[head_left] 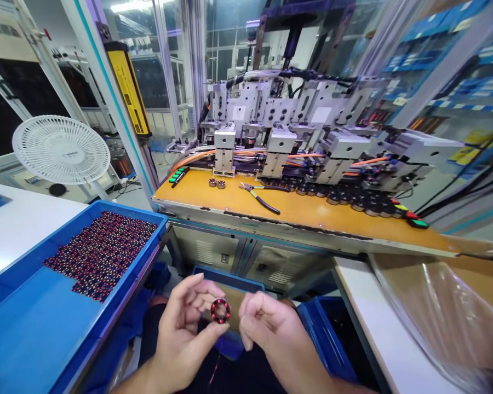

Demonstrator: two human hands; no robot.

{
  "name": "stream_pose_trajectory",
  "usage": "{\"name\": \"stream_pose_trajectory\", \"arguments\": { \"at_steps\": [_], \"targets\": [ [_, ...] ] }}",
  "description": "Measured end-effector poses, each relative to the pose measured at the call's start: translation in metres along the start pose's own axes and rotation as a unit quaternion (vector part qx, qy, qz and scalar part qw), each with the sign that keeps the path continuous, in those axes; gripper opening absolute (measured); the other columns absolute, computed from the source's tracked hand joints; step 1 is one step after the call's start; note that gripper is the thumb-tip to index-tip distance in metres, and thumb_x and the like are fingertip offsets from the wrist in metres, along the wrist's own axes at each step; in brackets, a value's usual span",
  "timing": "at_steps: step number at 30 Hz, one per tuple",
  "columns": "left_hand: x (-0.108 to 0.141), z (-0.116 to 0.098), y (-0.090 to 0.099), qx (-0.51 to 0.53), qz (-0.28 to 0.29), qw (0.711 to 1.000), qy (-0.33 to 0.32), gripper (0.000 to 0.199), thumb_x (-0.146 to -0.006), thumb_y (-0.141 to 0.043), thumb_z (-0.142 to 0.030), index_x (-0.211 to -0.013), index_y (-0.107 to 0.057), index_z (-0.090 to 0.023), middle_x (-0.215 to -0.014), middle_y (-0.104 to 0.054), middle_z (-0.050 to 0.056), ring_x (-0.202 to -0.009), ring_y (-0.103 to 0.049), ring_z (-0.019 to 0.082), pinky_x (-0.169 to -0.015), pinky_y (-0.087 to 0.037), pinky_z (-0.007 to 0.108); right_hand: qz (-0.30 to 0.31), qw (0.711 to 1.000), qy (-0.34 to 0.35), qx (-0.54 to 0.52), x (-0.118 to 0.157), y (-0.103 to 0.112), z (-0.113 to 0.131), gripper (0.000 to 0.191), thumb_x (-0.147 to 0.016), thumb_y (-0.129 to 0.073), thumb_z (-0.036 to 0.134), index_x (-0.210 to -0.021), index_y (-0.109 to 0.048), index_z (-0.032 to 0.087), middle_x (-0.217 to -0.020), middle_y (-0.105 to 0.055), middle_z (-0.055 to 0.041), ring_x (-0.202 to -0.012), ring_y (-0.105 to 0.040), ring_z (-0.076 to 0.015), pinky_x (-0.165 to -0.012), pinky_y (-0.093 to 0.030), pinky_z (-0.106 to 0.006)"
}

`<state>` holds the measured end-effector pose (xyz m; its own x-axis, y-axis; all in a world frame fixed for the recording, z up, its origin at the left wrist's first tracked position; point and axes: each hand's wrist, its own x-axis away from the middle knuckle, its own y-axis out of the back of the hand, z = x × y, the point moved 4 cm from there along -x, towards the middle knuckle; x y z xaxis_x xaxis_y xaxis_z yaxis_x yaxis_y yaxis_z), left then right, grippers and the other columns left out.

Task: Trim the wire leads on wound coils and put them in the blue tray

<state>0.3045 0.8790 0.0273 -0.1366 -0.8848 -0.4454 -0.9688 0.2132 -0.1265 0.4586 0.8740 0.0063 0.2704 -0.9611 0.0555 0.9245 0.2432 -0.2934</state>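
A small ring-shaped motor stator (214, 312) with red windings is pinched between the thumb and fingers of my left hand (179, 331), its round opening facing me. Just to the right, my right hand (273, 328) is closed, thumb against curled fingers, apart from the ring. Whatever those fingers may hold is hidden. A thin reddish wire (215, 371) hangs below the hands, over the dark clothing on my lap. To the left, a blue tray (36, 334) carries many similar stators (107, 249) packed side by side.
Ahead, a machine (281, 139) stands on an orange bench (197, 194). Cutting pliers (267, 203), two loose stators (217, 183) and several dark round parts (357, 200) lie there. A fan (61, 149) is at left; a blue bin (328, 339) and plastic sheet (447, 312) are at right.
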Motion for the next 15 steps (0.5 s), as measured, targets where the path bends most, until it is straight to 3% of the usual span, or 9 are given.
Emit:
{"name": "stream_pose_trajectory", "arguments": {
  "at_steps": [5, 9, 15],
  "targets": [
    [0.001, 0.001, 0.003, -0.009, 0.034, 0.999, 0.0, 0.071, -0.081, -0.068, 0.001, -0.139, -0.049, -0.037, -0.112, -0.07, 0.002, -0.088, -0.072, 0.011, -0.081, -0.06, 0.019, 0.028, 0.999, -0.029, 0.015, 0.006, 0.003, 0.008, 0.051, -0.078, -0.071, 0.065, -0.081, -0.054, 0.017, -0.072, -0.051, 0.0015, -0.067, -0.047, -0.0114, -0.065, -0.04, -0.025],
    [0.003, 0.0, -0.004, -0.007, 0.067, 0.998, 0.004, 0.072, -0.082, -0.066, 0.004, -0.139, -0.05, -0.038, -0.115, -0.072, 0.003, -0.097, -0.072, 0.014, -0.089, -0.058, 0.02, 0.034, 0.999, -0.018, 0.036, 0.002, -0.003, 0.024, 0.047, -0.079, -0.073, 0.059, -0.076, -0.051, 0.017, -0.074, -0.05, 0.0016, -0.07, -0.045, -0.0113, -0.068, -0.038, -0.025],
    [0.0, 0.009, -0.006, 0.168, 0.057, 0.976, 0.127, 0.046, -0.082, -0.072, -0.005, -0.119, -0.067, -0.032, -0.109, -0.075, 0.002, -0.089, -0.073, 0.012, -0.082, -0.058, 0.018, 0.016, 0.999, -0.026, -0.012, 0.006, -0.005, 0.009, 0.048, -0.085, -0.065, 0.061, -0.074, -0.048, 0.018, -0.071, -0.046, 0.0026, -0.068, -0.042, -0.0106, -0.065, -0.037, -0.024]
  ]
}}
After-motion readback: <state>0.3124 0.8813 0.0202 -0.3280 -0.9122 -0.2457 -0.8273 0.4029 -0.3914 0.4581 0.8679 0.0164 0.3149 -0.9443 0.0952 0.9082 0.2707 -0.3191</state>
